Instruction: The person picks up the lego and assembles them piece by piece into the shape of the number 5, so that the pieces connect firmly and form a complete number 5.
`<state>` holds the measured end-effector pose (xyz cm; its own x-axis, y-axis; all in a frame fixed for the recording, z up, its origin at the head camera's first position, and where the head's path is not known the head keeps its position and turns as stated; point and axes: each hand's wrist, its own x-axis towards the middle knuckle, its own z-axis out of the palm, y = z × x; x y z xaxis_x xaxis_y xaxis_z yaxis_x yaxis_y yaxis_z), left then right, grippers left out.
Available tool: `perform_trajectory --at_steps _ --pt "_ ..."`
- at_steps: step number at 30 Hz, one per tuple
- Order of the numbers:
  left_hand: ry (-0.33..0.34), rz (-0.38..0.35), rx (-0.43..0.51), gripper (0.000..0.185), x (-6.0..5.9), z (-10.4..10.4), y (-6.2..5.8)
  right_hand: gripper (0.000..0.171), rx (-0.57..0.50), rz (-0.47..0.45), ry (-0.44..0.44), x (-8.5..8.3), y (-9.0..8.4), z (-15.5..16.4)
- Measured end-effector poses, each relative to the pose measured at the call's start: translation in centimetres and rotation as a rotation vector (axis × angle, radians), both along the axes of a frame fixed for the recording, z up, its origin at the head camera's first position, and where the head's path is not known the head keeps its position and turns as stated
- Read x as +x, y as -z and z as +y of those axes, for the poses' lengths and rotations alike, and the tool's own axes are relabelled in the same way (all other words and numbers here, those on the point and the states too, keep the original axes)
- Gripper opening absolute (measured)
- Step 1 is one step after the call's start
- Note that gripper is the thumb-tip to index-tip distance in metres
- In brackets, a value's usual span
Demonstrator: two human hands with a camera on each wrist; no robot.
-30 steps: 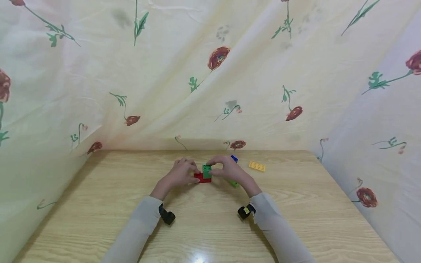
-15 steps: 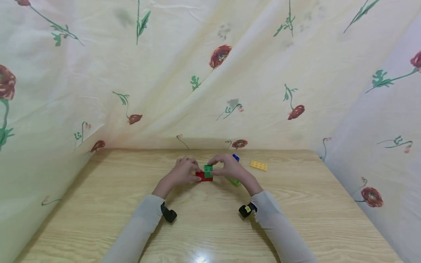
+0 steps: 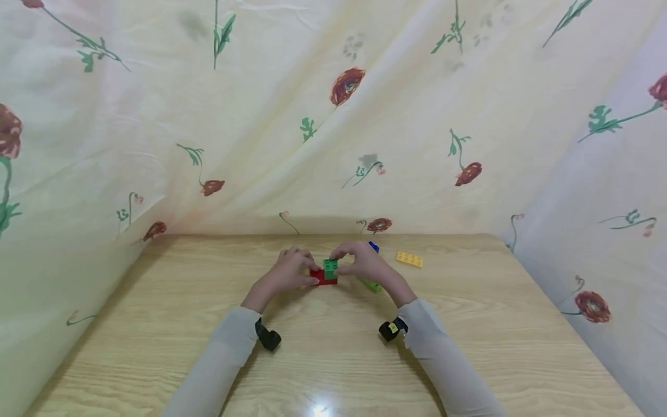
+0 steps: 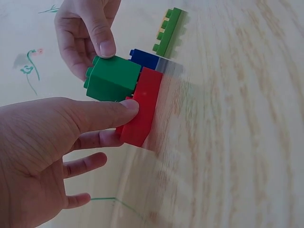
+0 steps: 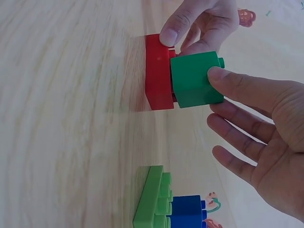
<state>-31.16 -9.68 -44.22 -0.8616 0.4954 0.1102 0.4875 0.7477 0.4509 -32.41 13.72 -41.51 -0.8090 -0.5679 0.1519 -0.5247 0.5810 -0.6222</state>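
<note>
On the table, a red toy brick is pinched between thumb and fingers of my left hand. Its other fingers are spread in the left wrist view. Over the right end of the red brick sits a dark green toy brick, studs up and slightly tilted, a narrow gap showing between the two. My right hand holds the green brick by its upper part, thumb on the near face and index finger behind. The far sides of both bricks are hidden by the fingers.
Right of the bricks, partly behind the right hand, lie a light green brick and a blue brick. Farther right rests a flat yellow brick. A flowered cloth hangs behind the wooden table.
Both hands keep their holds on the red and green bricks. Only a slight shift of the head view shows.
</note>
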Motion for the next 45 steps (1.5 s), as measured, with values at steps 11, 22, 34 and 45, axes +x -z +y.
perform_trajectory --at_steps 11,22,34,45 --pt "-0.004 -0.012 0.002 0.026 -0.04 0.00 0.11 0.029 -0.015 0.002 0.003 -0.23 0.33 0.28" --pt "0.000 -0.008 0.014 0.027 -0.43 -0.24 0.18 0.030 -0.001 0.022 -0.016 -0.41 0.16 0.16" --pt "-0.008 0.003 0.049 0.026 -0.41 -0.33 0.20 0.032 0.013 0.015 -0.028 -0.29 0.11 0.13" --pt "-0.003 -0.010 0.054 0.026 -0.70 -0.39 0.48 0.031 0.010 0.022 -0.029 -0.15 -0.07 -0.10"
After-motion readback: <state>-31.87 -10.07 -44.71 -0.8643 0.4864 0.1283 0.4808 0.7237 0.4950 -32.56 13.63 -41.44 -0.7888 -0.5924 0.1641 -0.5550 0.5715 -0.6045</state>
